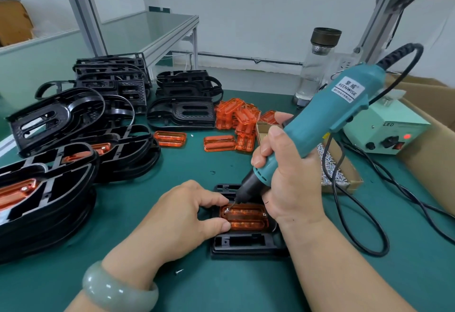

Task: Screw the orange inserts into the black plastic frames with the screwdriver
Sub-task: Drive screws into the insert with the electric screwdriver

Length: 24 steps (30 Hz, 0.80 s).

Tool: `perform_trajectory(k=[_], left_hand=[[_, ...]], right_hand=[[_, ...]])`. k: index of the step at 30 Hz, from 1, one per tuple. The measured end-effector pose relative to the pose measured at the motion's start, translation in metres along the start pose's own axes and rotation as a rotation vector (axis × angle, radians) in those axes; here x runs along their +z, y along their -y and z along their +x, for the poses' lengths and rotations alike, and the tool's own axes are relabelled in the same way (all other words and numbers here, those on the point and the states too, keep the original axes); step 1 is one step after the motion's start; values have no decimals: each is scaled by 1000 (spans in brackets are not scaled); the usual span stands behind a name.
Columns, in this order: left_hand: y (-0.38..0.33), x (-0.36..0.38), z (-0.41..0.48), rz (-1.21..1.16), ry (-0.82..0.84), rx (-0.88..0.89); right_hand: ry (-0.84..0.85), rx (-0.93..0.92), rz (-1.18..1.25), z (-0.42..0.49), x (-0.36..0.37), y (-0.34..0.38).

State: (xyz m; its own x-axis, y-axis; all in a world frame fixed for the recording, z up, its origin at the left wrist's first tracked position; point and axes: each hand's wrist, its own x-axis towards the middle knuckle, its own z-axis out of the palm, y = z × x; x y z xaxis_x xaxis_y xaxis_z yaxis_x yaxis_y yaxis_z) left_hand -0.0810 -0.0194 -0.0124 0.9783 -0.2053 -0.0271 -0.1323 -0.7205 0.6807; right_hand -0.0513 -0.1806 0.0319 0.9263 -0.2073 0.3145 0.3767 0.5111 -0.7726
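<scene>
The orange insert (243, 218) sits in a black frame (246, 244) near the front edge of the desk (246, 287). We see one screw seated at its right end. The bit of the screwdriver (320, 124) meets the screw at its left end. Our right hand (285, 183) grips the tool body, and our left hand (182, 215) pinches the insert's left end. Finished frames (56, 203) are stacked toward the left edge. Empty frames (182, 107) and loose inserts (236, 122) lie toward the back, so we judge much work is left.
</scene>
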Motion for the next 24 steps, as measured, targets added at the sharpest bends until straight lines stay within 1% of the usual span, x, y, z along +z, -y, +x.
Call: perform_trajectory(k=[6,9,12,15,20,22,24], left_hand=[[-1,-1,-1,-3,-2,7],[-3,-1,-1,3,0,8],[-4,-1,-1,15,-7,9],[-6,-3,0,48,5,27],[-15,-8,-2,99,17,106],[-17,-8,-3,97,6,103],[-19,-7,-4,84,-17,82]], right_hand=[[27,7,-50,0,1,-2],[67,4,-74,0,3,-3],[159,-1,-95,-1,5,-2],[303,24,-92,-2,9,-1],[520,35,-95,-2,15,-4],[567,57,-90,-2,17,-5],[578,75,-93,0,19,-5]])
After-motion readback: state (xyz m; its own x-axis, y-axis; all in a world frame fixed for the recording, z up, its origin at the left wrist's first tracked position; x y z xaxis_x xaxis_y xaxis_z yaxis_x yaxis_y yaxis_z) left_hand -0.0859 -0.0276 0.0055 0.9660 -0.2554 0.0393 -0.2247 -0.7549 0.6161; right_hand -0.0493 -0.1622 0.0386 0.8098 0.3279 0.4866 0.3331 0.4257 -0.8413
